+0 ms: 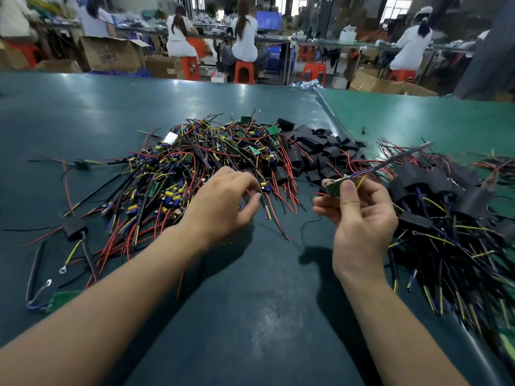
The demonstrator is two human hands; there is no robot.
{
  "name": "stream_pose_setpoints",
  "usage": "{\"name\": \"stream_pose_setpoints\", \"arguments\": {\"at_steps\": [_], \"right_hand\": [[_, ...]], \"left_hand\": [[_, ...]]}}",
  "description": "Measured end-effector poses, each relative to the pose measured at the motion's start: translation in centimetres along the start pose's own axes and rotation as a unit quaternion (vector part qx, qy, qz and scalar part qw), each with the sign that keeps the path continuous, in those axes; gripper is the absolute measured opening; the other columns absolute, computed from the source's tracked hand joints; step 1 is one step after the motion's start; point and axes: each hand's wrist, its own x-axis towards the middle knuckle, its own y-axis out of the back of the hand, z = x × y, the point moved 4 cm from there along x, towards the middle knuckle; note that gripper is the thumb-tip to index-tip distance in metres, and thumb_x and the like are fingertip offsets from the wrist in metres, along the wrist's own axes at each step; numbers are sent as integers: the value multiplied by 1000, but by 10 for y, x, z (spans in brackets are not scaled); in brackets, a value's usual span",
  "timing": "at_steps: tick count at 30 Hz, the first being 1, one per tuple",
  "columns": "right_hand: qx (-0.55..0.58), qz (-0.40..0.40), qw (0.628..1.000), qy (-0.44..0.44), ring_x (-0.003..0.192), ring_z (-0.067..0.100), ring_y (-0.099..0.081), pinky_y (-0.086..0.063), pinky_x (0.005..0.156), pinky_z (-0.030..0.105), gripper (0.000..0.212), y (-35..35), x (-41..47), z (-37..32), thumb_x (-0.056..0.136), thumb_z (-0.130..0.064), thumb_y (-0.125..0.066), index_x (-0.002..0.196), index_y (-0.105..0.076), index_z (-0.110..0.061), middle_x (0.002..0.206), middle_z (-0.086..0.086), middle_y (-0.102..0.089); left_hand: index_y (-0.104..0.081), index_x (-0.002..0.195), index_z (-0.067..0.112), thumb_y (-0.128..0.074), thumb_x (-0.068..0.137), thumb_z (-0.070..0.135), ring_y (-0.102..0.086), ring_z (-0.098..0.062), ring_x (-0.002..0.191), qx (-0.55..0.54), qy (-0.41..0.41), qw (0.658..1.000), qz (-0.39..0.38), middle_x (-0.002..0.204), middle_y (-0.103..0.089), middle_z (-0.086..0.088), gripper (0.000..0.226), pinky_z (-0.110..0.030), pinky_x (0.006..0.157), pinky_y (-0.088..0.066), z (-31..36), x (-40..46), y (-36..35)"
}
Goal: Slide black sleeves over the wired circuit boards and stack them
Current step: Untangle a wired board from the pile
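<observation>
Two bare forearms reaching in from the near edge over a dark green table [250, 288]. Right hand [359, 215] raised just above the table, palm toward the camera, thumb and fingers pinching a small green circuit board [335, 187] with purple, yellow and red wires trailing off to the far right. Left hand [225, 201] palm down at the near edge of a big heap of unsleeved wired boards [195, 162], fingers curled, fingertips among loose black and red wire ends; whether anything is actually gripped cannot be told. Behind and between the hands, toward the far right of the heap, a pile of empty black sleeves [320, 154]. At the right, a stack of finished boards in black sleeves [446, 207], wires fanning toward the near edge. At the near left, one sleeved board [73, 228] lying apart. Far background: seated workers [245, 37] on orange stools [244, 72], cardboard boxes [111, 52].
</observation>
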Motion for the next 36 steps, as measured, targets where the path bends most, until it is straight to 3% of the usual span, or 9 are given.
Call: {"name": "stream_pose_setpoints", "arguments": {"at_steps": [7,11,13,17,21,26,29,31,36], "right_hand": [[14,-4,999,46,61,22,-62,-54,62,34,15,-1,1,-7,93,-11,-41,104,-46,-20,102,20,-49],[-11,23,998,50,57,14,-51,-47,59,30,5,3,6,-6,94,-21,-50,95,-45,-20,74,-2,-53],[-50,53,994,77,52,13,-48,-45,54,28,14,8,7,-9,96,-15,-54,92,-42,-22,74,3,-49],[-78,93,990,66,62,30,-45,-42,58,42,17,21,11,-8,91,-12,-54,90,-43,-25,84,18,-47],[-76,93,991,50,43,12,-44,-41,44,28,19,20,11,-3,88,-8,-52,88,-43,-25,77,14,-46],[-81,75,992,69,50,9,-59,-49,51,26,21,18,9,-4,80,-3,-48,86,-45,-22,70,-6,-56],[-60,55,995,60,83,15,-74,-56,75,26,25,15,13,-2,88,5,-50,92,-48,-19,78,-15,-68],[-30,53,998,21,92,17,-73,-55,82,25,27,16,16,3,91,11,-52,92,-51,-16,85,-5,-67],[71,42,993,-88,87,20,-72,-56,80,23,25,15,18,13,87,16,-60,87,-60,-10,84,4,-71]], "left_hand": [[-69,92,8,-52,90,19,-58,-30,93,112,32,985,-126,91,-70,-9,20,-42,84,-50,-16,73,-31],[-69,97,5,-55,85,16,-60,-32,101,142,-38,956,-255,102,-67,-11,21,-41,87,-52,3,96,-62],[-66,104,6,-55,85,15,-56,-32,108,182,-57,939,-285,110,-62,-11,24,-43,90,-51,5,96,-79],[-55,116,7,-51,89,15,-45,-31,119,225,-1,944,-241,124,-53,-11,29,-44,92,-43,-1,95,-97],[-49,98,11,-53,85,16,-50,-32,108,214,25,947,-240,111,-60,-14,14,-41,83,-42,-5,100,-95],[-51,101,11,-63,82,27,-54,-32,99,208,1,956,-209,102,-65,-10,28,-39,81,-45,-3,99,-77],[-57,117,15,-61,85,32,-56,-27,100,50,59,992,-102,102,-66,-6,37,-37,90,-45,4,87,-57],[-65,111,18,-63,86,35,-55,-19,92,-53,123,990,-42,94,-63,1,29,-29,84,-43,5,75,-39],[-68,88,23,-59,86,58,-60,-15,82,41,101,971,-213,84,-62,6,36,-30,74,-50,-7,-2,-5]]}}
